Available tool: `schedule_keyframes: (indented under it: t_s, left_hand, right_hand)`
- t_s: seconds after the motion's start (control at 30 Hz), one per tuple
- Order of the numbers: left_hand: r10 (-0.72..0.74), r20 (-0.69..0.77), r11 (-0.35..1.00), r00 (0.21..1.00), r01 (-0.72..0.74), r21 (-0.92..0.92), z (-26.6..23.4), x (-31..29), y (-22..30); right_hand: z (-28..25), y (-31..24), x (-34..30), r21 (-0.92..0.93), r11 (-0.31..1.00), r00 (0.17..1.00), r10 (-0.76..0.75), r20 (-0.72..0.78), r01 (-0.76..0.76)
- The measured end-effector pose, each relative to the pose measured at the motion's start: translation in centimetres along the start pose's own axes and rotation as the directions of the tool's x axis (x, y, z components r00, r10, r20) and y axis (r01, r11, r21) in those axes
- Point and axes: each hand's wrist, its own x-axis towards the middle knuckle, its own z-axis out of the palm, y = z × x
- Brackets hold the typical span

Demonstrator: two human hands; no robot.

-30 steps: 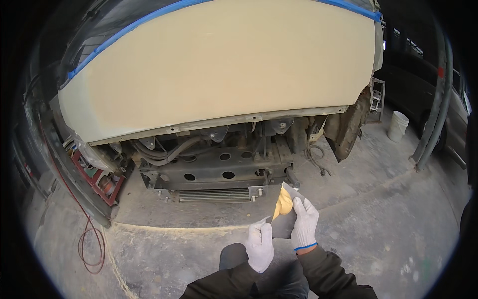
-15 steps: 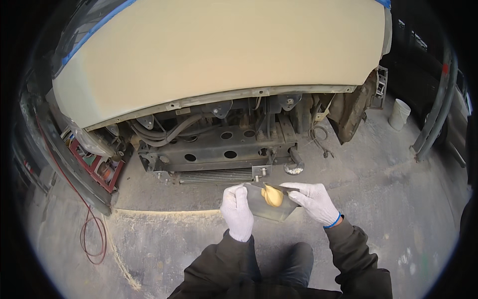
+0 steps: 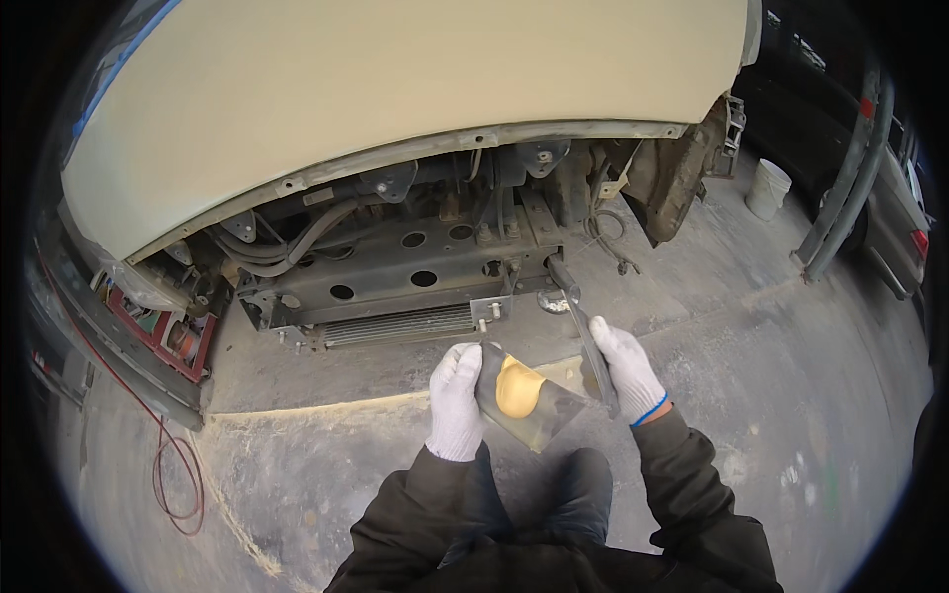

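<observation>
My left hand [image 3: 456, 403], in a white knit glove, is closed on the left edge of a flat grey sheet [image 3: 550, 423]. A smooth yellow lump of putty [image 3: 518, 388] sits on that sheet. To the right, my gloved right hand [image 3: 630, 370] grips a dark, thin-bladed spreader [image 3: 596, 371], seen nearly edge-on. The spreader stands beside the sheet's right side, its lower end close to the sheet's corner; whether they touch I cannot tell. Beyond both hands spreads a large cream-coloured vehicle panel [image 3: 425, 79].
Under the panel is a bare metal crossmember [image 3: 395, 282] with hoses. A red crate [image 3: 188, 346] stands at left near a coiled red hose [image 3: 178, 484]. At right are a white bucket [image 3: 767, 190], grey posts [image 3: 845, 178] and a parked car [image 3: 880, 222].
My right hand has drawn away from the sheet, and the spreader has turned upright, edge toward me. The sheet has tilted in my left hand. The whole view has shifted slightly.
</observation>
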Motion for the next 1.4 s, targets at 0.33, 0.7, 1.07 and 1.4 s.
schedule_keyframes:
  t_s: [0.33, 0.7, 1.07, 1.4]
  left_hand:
    - [-0.009, -0.12, 1.0, 0.993, 0.009, -0.001, -1.8, 1.5, -1.8]
    - [-0.413, 0.198, 0.901, 0.889, 0.431, -0.057, -5.5, -6.2, -0.5]
    - [-0.018, -0.333, 0.986, 0.943, 0.071, 0.148, -13.8, -11.2, 6.8]
    - [0.034, -0.538, 0.995, 0.842, 0.021, 0.095, -11.2, -8.7, 5.7]
  right_hand:
    - [3.4, 8.4, -2.2, 0.367, 0.911, 0.96, 0.088, 0.265, -0.185]
    - [7.5, 6.6, 0.1, -0.204, 0.931, 0.951, -0.309, 0.005, 0.303]
    - [8.4, -25.4, 9.5, -0.444, -0.883, 0.083, -0.437, 0.896, 0.149]
    - [30.6, -21.3, 16.5, -0.009, -0.944, -0.339, -0.127, 0.932, 0.328]
